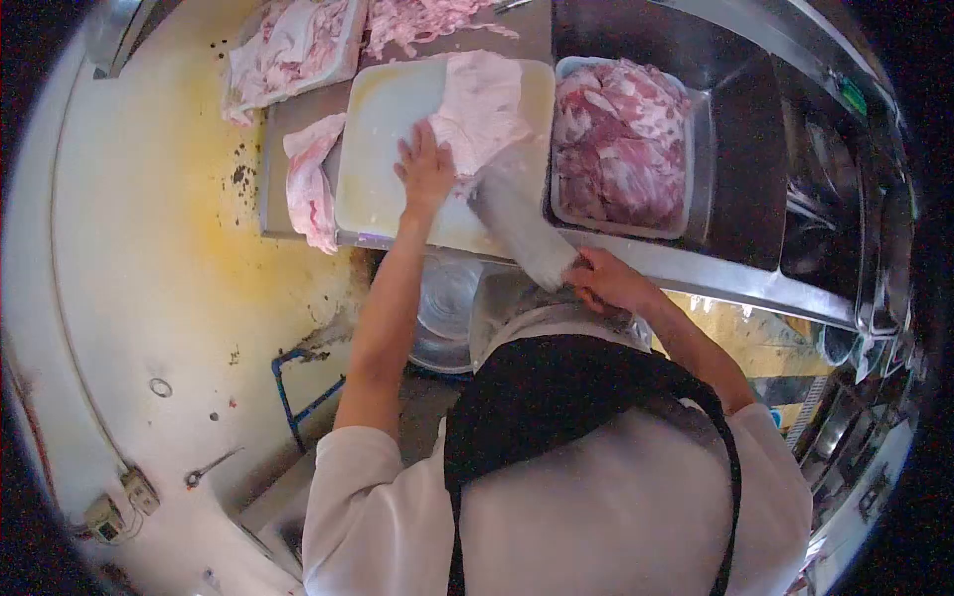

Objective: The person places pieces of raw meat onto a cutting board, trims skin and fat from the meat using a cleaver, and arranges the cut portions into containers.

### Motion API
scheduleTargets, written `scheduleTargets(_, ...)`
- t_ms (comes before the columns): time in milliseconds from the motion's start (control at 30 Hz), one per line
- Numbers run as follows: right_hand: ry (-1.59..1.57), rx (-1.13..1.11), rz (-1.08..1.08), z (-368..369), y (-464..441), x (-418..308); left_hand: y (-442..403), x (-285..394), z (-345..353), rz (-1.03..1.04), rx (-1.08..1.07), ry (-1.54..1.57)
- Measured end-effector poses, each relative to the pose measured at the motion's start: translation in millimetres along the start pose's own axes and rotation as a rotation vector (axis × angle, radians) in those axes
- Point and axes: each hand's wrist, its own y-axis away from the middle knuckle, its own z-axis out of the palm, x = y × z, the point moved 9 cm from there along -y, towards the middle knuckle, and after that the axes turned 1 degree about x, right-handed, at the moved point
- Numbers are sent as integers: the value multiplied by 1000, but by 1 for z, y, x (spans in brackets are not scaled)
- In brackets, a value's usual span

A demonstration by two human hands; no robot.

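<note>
Grasping broad grey metal cleaver [522, 223] in right hand [606, 281]; resting spread left hand [425, 171] at left edge of pale-pink meat sheet [484, 109], on white rectangular board [383, 129].

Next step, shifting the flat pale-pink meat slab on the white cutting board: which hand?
Left, I'd say. The left hand looks empty, its fingers spread at the slab's edge. The right hand is off the board, gripping a wide grey-bladed knife.

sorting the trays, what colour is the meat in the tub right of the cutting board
Dark pinkish red with whitish patches, in the head view.
</note>
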Motion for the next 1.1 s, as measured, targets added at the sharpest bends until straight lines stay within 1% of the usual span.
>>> scheduleTargets(33,37,51,-43,-4,9,-2,-6,9,-11,78,21,-24)
scheduleTargets(67,75,102,-84,-7,16,-5,-9,24,-18,202,-5,83)
scheduleTargets(100,114,152,-121,-10,20,-7,-9,59,-54,321,-34,192)
scheduleTargets(133,73,194,-153,-13,19,-9,-6,86,-76,438,-66,302)
scheduleTargets(233,-4,302,-247,-17,0,-23,-6,87,-49,417,-319,-48)
scheduleTargets(300,-2,363,-326,-11,-23,-33,-13,71,-44,368,-380,5)
scheduleTargets(333,55,397,-361,-10,-43,-34,-15,64,-42,344,-412,32)
scheduleTargets(367,111,432,-395,-9,-62,-39,-13,62,-46,331,-401,107)
scheduleTargets(433,75,508,-423,-4,-73,-77,-7,58,-50,306,-387,256)
scheduleTargets(500,45,499,-442,-8,-112,-88,-5,58,-49,325,-366,278)
scheduleTargets(567,56,515,-437,-5,-120,-85,-7,60,-47,367,-320,327)
scheduleTargets(633,103,545,-401,15,-105,-73,-4,57,-49,421,-254,398)
scheduleTargets(667,156,539,-422,29,-90,-55,-5,48,-45,375,-283,424)
scheduleTargets(733,111,390,-321,48,-49,-24,-8,26,-34,285,-327,474)
scheduleTargets(767,6,246,-191,58,-28,-23,-9,14,-29,223,-362,565)
scheduleTargets(833,-50,337,-167,55,-20,-30,-14,-4,-22,102,-428,745)
scheduleTargets(867,-88,383,-149,59,-17,-27,-11,-9,-17,76,-471,750)
scheduleTargets(933,-134,478,-319,56,-48,-40,-14,-5,-15,40,-537,766)
scheduleTargets(967,-153,523,-404,52,-68,-48,-14,-2,-14,57,-547,783)
scheduleTargets(1033,-79,627,-417,46,-106,-60,-11,3,-15,88,-574,811)
scheduleTargets(1100,0,731,-466,57,-112,-52,-13,7,-18,26,-586,883)
